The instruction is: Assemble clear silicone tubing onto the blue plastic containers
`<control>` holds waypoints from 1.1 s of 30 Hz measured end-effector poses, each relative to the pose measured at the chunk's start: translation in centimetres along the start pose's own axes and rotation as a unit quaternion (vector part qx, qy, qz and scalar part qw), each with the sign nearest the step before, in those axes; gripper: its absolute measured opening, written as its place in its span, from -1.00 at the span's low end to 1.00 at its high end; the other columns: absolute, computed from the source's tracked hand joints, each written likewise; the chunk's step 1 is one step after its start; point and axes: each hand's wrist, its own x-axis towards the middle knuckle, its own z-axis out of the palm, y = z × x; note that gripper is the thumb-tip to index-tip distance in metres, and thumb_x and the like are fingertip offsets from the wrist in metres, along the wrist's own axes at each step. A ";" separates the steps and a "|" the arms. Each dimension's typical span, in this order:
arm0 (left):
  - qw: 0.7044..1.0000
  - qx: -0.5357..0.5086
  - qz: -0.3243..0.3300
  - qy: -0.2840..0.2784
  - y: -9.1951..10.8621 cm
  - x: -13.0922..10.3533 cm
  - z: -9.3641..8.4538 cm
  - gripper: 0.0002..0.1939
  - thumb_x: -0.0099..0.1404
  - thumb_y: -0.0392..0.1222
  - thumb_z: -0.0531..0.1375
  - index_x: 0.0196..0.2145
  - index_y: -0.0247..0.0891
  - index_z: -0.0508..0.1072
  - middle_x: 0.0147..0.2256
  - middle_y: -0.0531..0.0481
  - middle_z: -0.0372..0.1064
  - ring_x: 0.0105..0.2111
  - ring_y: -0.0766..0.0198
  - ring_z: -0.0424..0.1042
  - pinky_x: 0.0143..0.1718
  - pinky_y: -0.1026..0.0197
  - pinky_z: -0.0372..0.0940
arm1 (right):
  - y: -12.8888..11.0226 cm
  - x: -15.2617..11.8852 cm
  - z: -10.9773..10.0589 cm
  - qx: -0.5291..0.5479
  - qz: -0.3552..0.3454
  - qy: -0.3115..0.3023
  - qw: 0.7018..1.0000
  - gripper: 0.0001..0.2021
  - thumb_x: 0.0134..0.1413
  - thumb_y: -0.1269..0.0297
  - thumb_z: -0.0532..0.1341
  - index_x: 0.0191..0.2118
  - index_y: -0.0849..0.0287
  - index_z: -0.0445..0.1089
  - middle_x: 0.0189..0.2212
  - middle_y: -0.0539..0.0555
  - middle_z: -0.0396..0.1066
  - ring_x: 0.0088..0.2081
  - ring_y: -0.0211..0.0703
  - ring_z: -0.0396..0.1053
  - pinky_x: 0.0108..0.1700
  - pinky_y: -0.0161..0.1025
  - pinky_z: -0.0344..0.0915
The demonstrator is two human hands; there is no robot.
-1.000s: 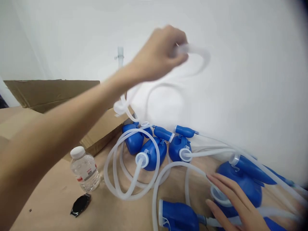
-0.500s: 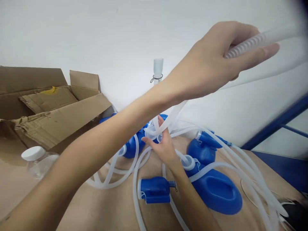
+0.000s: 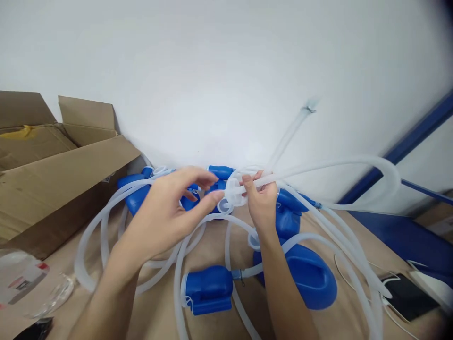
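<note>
My right hand (image 3: 262, 200) is closed around a translucent white hose (image 3: 307, 167), thumb on top, near the hose's end. That end meets a round, whitish translucent cap (image 3: 233, 191) just left of the fingers. My left hand (image 3: 175, 208) is at the cap's left, thumb and fingers apart with nothing between them. Its thumb tip is close to the cap; whether they touch I cannot tell. Behind the right hand another hose with a wire clip (image 3: 308, 109) rises toward the wall, its end blurred. Below lies a blue plastic bottle (image 3: 208, 285) on its side, with a hose clipped to its narrow end.
More blue bottles, including a large one with a recessed side (image 3: 311, 278), lie among looping hoses on the brown table surface (image 3: 159, 321). An opened cardboard box (image 3: 71, 174) stands left. Clear plastic items (image 3: 21, 278) are front left; a black phone-like device (image 3: 410, 295) lies right.
My left hand has let go of the hose at upper right and come down left of the cap. My right hand now grips the hose. The clipped hose leans right; the view has shifted.
</note>
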 end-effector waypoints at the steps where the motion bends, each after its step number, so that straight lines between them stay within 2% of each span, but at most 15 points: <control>1: 0.998 0.010 -0.026 -0.061 -1.3 -0.7 0.4 -0.72 0.40 0.04 0.28 -0.06 -0.15 0.60 -0.09 -0.08 0.58 -0.20 0.12 0.57 -0.32 0.19 0.50 | 0.1 0.1 -0.2 0.004 0.007 0.004 1.000 -0.58 0.12 -0.10 0.37 -0.38 0.07 0.19 -0.55 -0.13 0.25 -0.51 -0.26 0.27 -0.44 -0.28 0.31; 2: 0.993 0.010 -0.040 -0.115 -2.5 -1.1 1.0 -0.66 0.37 0.09 0.31 -0.02 -0.13 0.60 0.00 -0.10 0.55 -0.13 0.07 0.57 -0.28 0.16 0.50 | 0.3 0.2 -0.4 0.004 0.012 0.009 1.000 -0.56 0.11 -0.13 0.37 -0.38 0.07 0.19 -0.56 -0.14 0.23 -0.52 -0.26 0.27 -0.45 -0.28 0.31; 4: 0.979 -0.021 -0.062 -0.191 -4.3 -1.5 2.4 -0.59 0.35 0.13 0.32 0.04 -0.09 0.59 0.05 -0.08 0.55 -0.06 0.05 0.56 -0.18 0.14 0.50 | 0.4 0.2 -0.5 0.002 0.017 0.018 1.000 -0.53 0.09 -0.17 0.38 -0.39 0.06 0.18 -0.57 -0.16 0.20 -0.53 -0.27 0.25 -0.45 -0.28 0.31; 7: 0.968 -0.080 -0.083 -0.221 -5.4 -1.5 4.2 -0.70 0.44 0.06 0.25 -0.01 -0.11 0.61 -0.09 0.00 0.62 -0.14 0.15 0.58 -0.13 0.20 0.46 | 0.5 0.1 -0.5 0.006 0.013 0.014 1.000 -0.51 0.09 -0.17 0.38 -0.42 0.07 0.16 -0.57 -0.17 0.16 -0.54 -0.29 0.22 -0.46 -0.30 0.30; 11: 0.976 -0.082 -0.072 -0.189 -5.5 -1.2 4.8 -0.74 0.50 -0.07 0.17 -0.18 -0.17 0.65 -0.25 0.05 0.65 -0.29 0.24 0.57 -0.28 0.29 0.37 | 0.5 0.3 -0.4 0.003 0.014 0.007 1.000 -0.51 0.07 -0.14 0.40 -0.43 0.07 0.15 -0.57 -0.17 0.16 -0.53 -0.31 0.22 -0.48 -0.31 0.28; 17: 0.971 -0.098 -0.121 -0.182 -6.2 -1.1 3.7 -0.72 0.45 0.01 0.22 -0.26 -0.18 0.66 -0.45 0.09 0.60 -0.43 0.29 0.52 -0.34 0.31 0.35 | 1.2 0.4 -0.7 -0.005 0.028 0.011 1.000 -0.52 0.01 -0.09 0.44 -0.34 0.07 0.18 -0.52 -0.18 0.17 -0.52 -0.30 0.26 -0.46 -0.30 0.30; 25: 0.956 -0.088 -0.193 -0.201 -7.6 -1.5 2.5 -0.63 0.42 0.11 0.20 -0.36 -0.18 0.64 -0.40 0.00 0.63 -0.38 0.15 0.57 -0.37 0.22 0.36 | 0.7 0.3 -0.1 -0.032 0.002 -0.003 0.999 -0.52 -0.01 -0.04 0.47 -0.36 0.07 0.15 -0.53 -0.21 0.14 -0.54 -0.33 0.25 -0.48 -0.31 0.28; 28: 0.966 -0.080 -0.194 -0.151 -7.4 -1.7 1.6 -0.65 0.37 0.14 0.25 -0.12 -0.15 0.64 -0.16 -0.06 0.66 -0.19 0.05 0.61 -0.25 0.15 0.44 | 0.0 0.5 0.9 -0.014 -0.006 -0.013 1.000 -0.51 -0.04 -0.02 0.48 -0.33 0.06 0.16 -0.55 -0.22 0.19 -0.54 -0.31 0.29 -0.48 -0.31 0.30; 31: 0.971 -0.122 -0.188 -0.088 -6.2 -2.0 0.7 -0.39 0.30 0.15 0.33 0.23 -0.12 0.46 0.11 -0.13 0.54 0.05 -0.01 0.54 -0.10 0.09 0.48 | -1.0 0.3 2.6 0.018 -0.017 -0.049 0.998 -0.49 -0.05 -0.05 0.49 -0.32 0.05 0.15 -0.56 -0.20 0.27 -0.55 -0.29 0.31 -0.46 -0.30 0.32; 33: 0.972 -0.139 -0.182 -0.054 -5.2 -2.1 0.4 -0.33 0.29 0.13 0.35 0.28 -0.13 0.40 0.13 -0.16 0.50 0.04 0.02 0.53 -0.09 0.09 0.49 | -1.8 -0.1 4.1 0.041 -0.021 -0.090 0.995 -0.48 -0.04 -0.10 0.48 -0.33 0.05 0.16 -0.57 -0.19 0.30 -0.56 -0.30 0.30 -0.46 -0.30 0.32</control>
